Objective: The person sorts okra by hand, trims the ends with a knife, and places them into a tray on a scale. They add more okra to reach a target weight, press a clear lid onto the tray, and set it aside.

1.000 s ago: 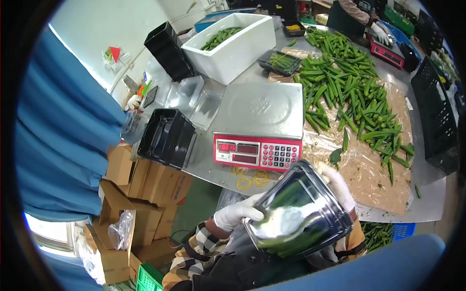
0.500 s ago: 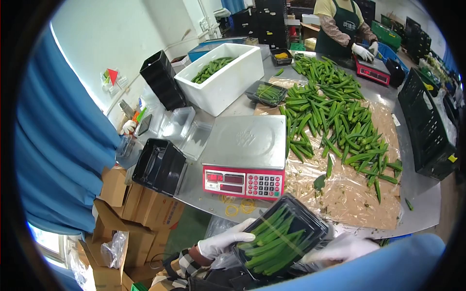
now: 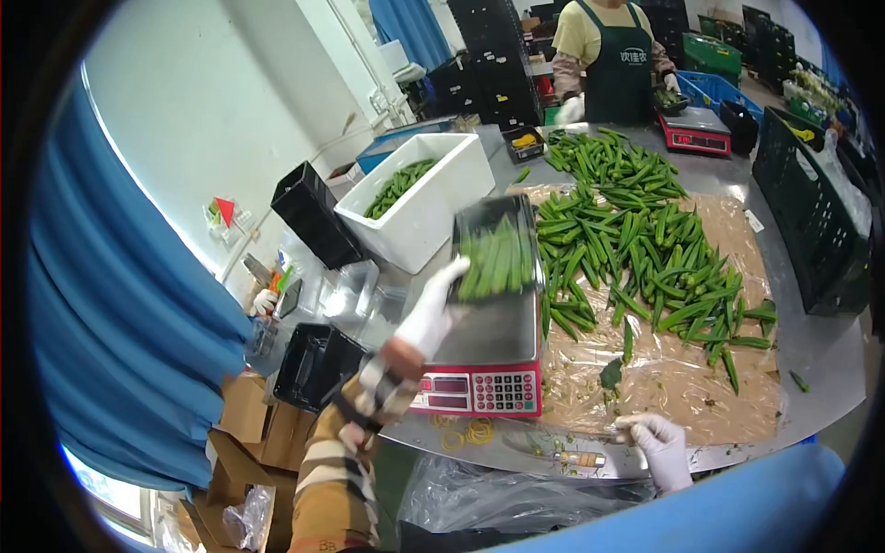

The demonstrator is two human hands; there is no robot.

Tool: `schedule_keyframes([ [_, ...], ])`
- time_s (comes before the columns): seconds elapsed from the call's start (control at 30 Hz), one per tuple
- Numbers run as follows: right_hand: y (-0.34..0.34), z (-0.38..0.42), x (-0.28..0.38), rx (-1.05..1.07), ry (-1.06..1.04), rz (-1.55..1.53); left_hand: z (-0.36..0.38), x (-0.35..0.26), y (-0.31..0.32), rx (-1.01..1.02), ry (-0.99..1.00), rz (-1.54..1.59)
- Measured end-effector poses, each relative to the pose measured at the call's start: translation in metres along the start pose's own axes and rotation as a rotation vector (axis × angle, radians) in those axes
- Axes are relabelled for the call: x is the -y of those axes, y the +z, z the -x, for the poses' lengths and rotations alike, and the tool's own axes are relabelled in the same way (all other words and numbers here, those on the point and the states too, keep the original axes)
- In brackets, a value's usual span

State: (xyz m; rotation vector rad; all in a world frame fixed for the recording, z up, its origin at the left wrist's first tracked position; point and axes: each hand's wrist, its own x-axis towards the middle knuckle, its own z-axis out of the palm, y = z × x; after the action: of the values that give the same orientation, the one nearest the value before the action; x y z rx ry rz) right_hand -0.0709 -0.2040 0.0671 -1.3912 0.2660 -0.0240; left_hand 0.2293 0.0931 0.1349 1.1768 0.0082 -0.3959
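Fingers of the left hand (image 3: 431,313) grip a tray of okra (image 3: 495,249) above the scale (image 3: 489,341); right hand (image 3: 659,442) rests on the table edge (image 3: 820,355), fingers loosely curled, holding nothing.

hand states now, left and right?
Left hand: closed on black plastic tray of green okra.
Right hand: resting on steel table edge, holding nothing.

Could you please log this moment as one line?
left hand: holds okra tray above scale | right hand: on table edge, empty
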Motion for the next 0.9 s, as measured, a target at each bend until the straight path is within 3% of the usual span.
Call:
schedule_keyframes([
  [0.07, 0.008, 0.004, -0.006, 0.046, 0.031, 0.009, -0.077, -0.012, -0.008, -0.032, 0.056, 0.040],
  [0.13, 0.013, 0.008, -0.014, 0.041, 0.141, -0.054, -0.104, -0.032, -0.013, 0.034, 0.016, 0.065],
  [0.17, 0.013, 0.009, -0.017, 0.027, 0.155, -0.047, -0.112, -0.033, -0.005, -0.307, -0.052, 0.111],
  [0.3, 0.006, 0.005, -0.031, -0.016, 0.141, -0.058, -0.086, -0.028, -0.022, -0.191, -0.057, -0.437],
  [0.37, 0.001, 0.000, -0.042, -0.011, 0.122, -0.066, -0.049, -0.019, -0.047, -0.248, 0.222, -0.787],
  [0.4, 0.000, -0.002, -0.044, -0.005, 0.135, -0.070, -0.037, -0.020, -0.080, -0.212, 0.462, -1.019],
  [0.43, -0.001, -0.005, -0.045, -0.001, 0.148, -0.074, -0.010, -0.025, -0.092, -0.226, 0.561, -1.008],
  [0.5, 0.002, -0.010, -0.044, 0.003, 0.191, -0.084, 0.047, -0.052, -0.120, -0.346, 0.834, -1.364],
  [0.53, 0.004, -0.012, -0.045, 0.016, 0.193, -0.064, 0.077, -0.057, -0.134, -0.424, 0.761, -1.169],
  [0.57, 0.007, -0.014, -0.046, 0.029, 0.155, -0.046, 0.103, -0.065, -0.166, -0.627, 0.783, -1.404],
  [0.6, 0.010, -0.016, -0.047, 0.031, 0.119, -0.028, 0.139, -0.078, -0.148, -0.739, 0.634, -1.665],
  [0.63, 0.014, -0.017, -0.048, 0.049, 0.110, -0.010, 0.159, -0.084, -0.191, -0.692, 0.534, -1.681],
  [0.67, 0.018, -0.018, -0.049, 0.066, 0.103, 0.011, 0.177, -0.067, -0.252, -0.792, 0.728, -1.840],
  [0.7, 0.021, -0.018, -0.050, 0.086, 0.095, 0.035, 0.202, -0.059, -0.284, -0.669, 0.572, -1.702],
  [0.73, 0.026, -0.018, -0.053, 0.102, 0.098, 0.020, 0.219, -0.070, -0.232, -0.720, -0.184, -1.494],
  [0.8, 0.033, -0.020, -0.053, 0.154, 0.092, 0.000, 0.241, -0.026, -0.362, -0.595, 0.149, -1.606],
  [0.9, 0.039, -0.015, -0.043, 0.154, 0.211, 0.026, 0.236, -0.022, -0.325, -0.658, 0.113, -1.569],
])
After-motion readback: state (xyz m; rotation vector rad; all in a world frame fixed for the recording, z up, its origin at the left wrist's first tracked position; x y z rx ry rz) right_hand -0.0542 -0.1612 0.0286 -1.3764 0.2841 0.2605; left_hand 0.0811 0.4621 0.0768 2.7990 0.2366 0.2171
